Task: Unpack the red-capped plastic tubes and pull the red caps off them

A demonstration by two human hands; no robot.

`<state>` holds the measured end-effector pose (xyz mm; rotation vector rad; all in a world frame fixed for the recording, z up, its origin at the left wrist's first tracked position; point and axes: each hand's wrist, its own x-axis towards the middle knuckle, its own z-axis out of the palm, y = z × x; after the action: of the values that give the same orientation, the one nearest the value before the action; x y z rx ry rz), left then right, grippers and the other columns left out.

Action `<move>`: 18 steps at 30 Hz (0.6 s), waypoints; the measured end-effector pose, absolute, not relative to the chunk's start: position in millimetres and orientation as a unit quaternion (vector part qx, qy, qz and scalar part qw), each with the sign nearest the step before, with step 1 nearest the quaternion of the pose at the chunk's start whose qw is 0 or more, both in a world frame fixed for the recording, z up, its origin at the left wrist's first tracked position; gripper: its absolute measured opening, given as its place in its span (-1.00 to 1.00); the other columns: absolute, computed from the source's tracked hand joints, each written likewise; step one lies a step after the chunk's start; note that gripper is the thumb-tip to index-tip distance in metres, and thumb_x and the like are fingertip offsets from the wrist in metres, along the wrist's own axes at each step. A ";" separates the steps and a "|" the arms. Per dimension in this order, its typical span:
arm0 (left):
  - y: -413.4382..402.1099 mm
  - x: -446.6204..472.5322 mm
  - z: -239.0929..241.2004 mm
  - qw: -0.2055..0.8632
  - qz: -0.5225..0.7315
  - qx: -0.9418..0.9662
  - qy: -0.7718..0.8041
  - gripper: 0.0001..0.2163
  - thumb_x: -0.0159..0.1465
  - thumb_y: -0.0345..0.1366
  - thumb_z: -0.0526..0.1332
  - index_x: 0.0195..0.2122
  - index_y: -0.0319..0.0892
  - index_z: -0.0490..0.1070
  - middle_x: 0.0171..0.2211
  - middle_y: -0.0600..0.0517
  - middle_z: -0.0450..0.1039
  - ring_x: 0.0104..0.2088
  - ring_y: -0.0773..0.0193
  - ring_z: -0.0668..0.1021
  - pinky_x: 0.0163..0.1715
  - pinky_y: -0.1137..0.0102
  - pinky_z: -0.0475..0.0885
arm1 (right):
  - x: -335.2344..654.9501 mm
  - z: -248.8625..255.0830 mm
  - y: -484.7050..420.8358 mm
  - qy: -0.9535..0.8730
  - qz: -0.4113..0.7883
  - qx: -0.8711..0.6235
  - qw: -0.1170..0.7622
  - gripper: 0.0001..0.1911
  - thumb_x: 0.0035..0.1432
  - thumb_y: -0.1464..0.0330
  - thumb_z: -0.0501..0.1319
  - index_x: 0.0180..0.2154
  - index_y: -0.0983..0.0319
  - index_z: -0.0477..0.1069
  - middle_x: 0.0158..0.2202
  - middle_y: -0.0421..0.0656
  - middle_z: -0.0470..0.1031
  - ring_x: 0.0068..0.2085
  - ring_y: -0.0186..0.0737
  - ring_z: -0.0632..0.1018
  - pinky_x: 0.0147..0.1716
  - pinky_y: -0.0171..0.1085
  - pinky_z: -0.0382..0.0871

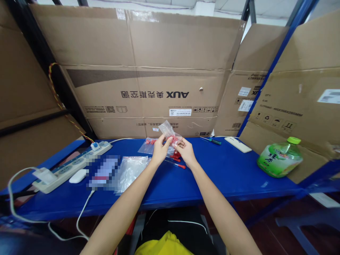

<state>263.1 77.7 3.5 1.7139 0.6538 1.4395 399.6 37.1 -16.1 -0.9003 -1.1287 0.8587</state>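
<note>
Between my two hands, above the blue table, is a clear plastic bag (166,129) with red-ended pieces showing through it. My left hand (159,149) pinches the bag's left side, thumb on top. On the other side, the fingers of my right hand (186,150) are closed on the bag's lower right part. Below them lie several thin clear droppers (175,163) with red bulbs, partly hidden by my hands. A filled clear bag (145,147) with red ends inside rests just left of my left hand. Nearer my left forearm is a pile of flat clear zip bags (132,170).
On the left of the blue table (212,177) are a power strip (71,166), a white earphone case (78,176) and a blurred-out phone (105,171) with a cable. A screwdriver (214,141), a white power bank (237,144) and a green bottle (280,157) stand right. Cardboard walls (159,46) enclose the back.
</note>
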 end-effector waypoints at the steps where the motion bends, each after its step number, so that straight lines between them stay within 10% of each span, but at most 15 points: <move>1: 78.6 262.7 2.3 0.394 0.566 0.675 0.262 -0.63 0.37 0.01 0.22 -0.03 -0.19 0.53 -0.10 -0.08 0.60 -0.11 0.14 0.58 -0.06 0.30 0.52 | 399.0 -15.6 37.3 -0.491 0.382 -0.396 0.675 -0.50 -0.09 0.19 0.45 -0.08 0.18 0.47 -0.30 -0.19 0.58 -0.42 -0.31 0.53 -0.51 -0.37 0.44; 18: 82.6 261.4 2.3 0.522 0.596 0.553 0.259 -0.70 0.16 -0.08 0.42 -0.23 -0.20 0.54 -0.29 0.01 0.59 -0.28 0.23 0.62 -0.09 0.24 0.60 | 402.2 -13.7 36.3 -0.486 0.379 -0.397 0.680 -0.50 -0.07 0.18 0.46 -0.08 0.18 0.47 -0.10 -0.11 0.62 -0.20 -0.17 0.62 -0.29 -0.27 0.54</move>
<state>261.4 82.6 2.3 1.3238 0.6196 1.4288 402.2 36.3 -13.7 -0.8906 -1.0914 0.8518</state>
